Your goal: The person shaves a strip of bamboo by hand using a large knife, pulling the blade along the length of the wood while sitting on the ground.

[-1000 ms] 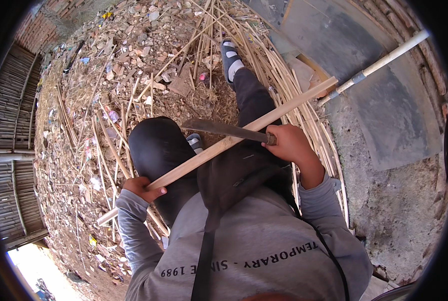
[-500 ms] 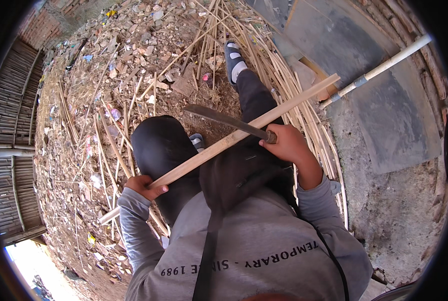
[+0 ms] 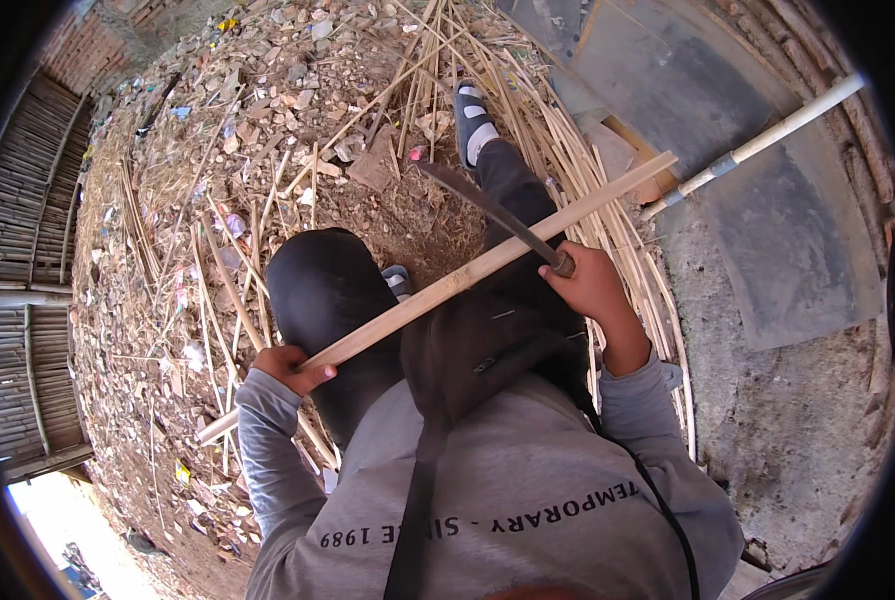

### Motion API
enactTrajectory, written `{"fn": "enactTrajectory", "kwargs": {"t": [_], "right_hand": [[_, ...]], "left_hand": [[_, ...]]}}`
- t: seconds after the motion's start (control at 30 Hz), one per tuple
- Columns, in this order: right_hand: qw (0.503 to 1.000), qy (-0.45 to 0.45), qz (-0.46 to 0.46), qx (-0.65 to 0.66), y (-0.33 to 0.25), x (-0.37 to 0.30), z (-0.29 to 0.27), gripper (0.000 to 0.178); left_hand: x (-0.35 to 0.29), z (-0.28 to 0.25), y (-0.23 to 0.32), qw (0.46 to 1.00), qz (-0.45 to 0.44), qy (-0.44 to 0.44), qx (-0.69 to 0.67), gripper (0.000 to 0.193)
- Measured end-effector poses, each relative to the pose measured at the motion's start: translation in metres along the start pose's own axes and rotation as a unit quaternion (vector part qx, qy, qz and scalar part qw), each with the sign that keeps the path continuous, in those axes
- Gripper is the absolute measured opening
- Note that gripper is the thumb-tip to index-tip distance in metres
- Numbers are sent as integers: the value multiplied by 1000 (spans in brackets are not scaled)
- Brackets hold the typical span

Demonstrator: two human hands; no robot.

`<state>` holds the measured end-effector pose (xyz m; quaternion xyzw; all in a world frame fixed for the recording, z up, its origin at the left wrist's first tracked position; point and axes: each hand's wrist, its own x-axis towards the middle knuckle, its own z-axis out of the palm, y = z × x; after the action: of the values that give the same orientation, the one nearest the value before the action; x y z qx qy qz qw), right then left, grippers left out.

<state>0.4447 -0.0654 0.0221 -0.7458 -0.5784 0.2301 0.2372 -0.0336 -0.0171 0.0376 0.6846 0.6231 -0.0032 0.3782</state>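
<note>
A long, pale bamboo strip (image 3: pixel 447 291) slants across my lap, its far end up to the right. My left hand (image 3: pixel 291 370) is closed round its lower part, thumb on top. In my right hand (image 3: pixel 579 283) I grip the short handle of a machete (image 3: pixel 494 210), whose dark blade crosses over the strip near its middle right and points up and to the left. Whether the edge touches the strip I cannot tell. Below the strip are my dark-clad knees, with a black bag or cloth (image 3: pixel 477 350) between them.
Split bamboo strips (image 3: pixel 597 215) lie in a long bundle at the right, and more (image 3: pixel 232 290) lie at the left on rubble-strewn ground. A white pole (image 3: pixel 787 125) leans over grey sheets (image 3: pixel 767 240). A bamboo wall (image 3: pixel 27 270) stands far left.
The machete has swung, so its blade points more steeply away from me and its tip sits farther up and right. My right hand has shifted slightly right; the left keeps its hold.
</note>
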Motion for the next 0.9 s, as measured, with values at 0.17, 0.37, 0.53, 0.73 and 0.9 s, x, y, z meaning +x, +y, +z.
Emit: {"fn": "enactTrajectory", "kwargs": {"t": [0.17,0.37,0.53,0.73,0.9], "right_hand": [[999,30,33,9,-3,-2,1,30],[991,-94,-72,-61,-28,-12,6,28],[999,-37,-16,-18,-11,-3,4,28],[999,-45,-8,-13,-17,-5,1,28],[997,-61,-29,-31,-14,-2,-3,29]], "left_hand": [[0,0,3,1000,8,-3,-1,71],[2,-2,-3,1000,-5,-16,-3,70],[0,4,-2,1000,-13,10,10,71],[2,0,-1,1000,-9,-3,14,72],[2,2,-7,1000,-2,-7,-1,73]]}}
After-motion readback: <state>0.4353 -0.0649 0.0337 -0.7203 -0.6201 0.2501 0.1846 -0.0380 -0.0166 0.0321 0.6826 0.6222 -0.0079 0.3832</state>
